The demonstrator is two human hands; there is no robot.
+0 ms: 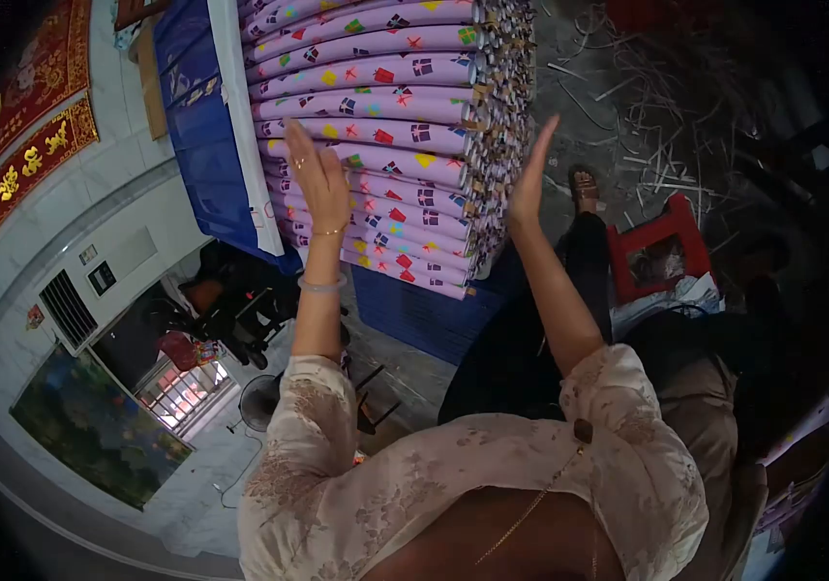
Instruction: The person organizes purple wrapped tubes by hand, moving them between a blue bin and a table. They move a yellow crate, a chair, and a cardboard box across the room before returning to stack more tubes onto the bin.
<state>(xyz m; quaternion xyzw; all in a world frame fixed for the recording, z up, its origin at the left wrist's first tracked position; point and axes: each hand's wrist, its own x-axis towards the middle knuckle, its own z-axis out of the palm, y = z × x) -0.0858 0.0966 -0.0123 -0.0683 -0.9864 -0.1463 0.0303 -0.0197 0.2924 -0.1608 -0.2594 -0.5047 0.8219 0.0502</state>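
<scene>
A tall stack of lilac bundles [366, 102] printed with small gift boxes fills the top centre, its right side a ragged row of many thin ends. My left hand [316, 184], with a ring and bracelets on that arm, lies over the left part of the stack with its fingers stretched out. To the right of the ragged ends, my right hand [530, 179] is held upright and flat, palm turned toward them. A narrow gap shows between that palm and the ends. Neither hand grips anything.
A white-edged blue panel [196, 126] stands left of the stack, and a blue base [405, 312] shows below it. White strips [666, 160] litter the floor at right, near a red stool [661, 247]. Another person's leg [709, 412] is close at my right. A fan [259, 402] stands at left.
</scene>
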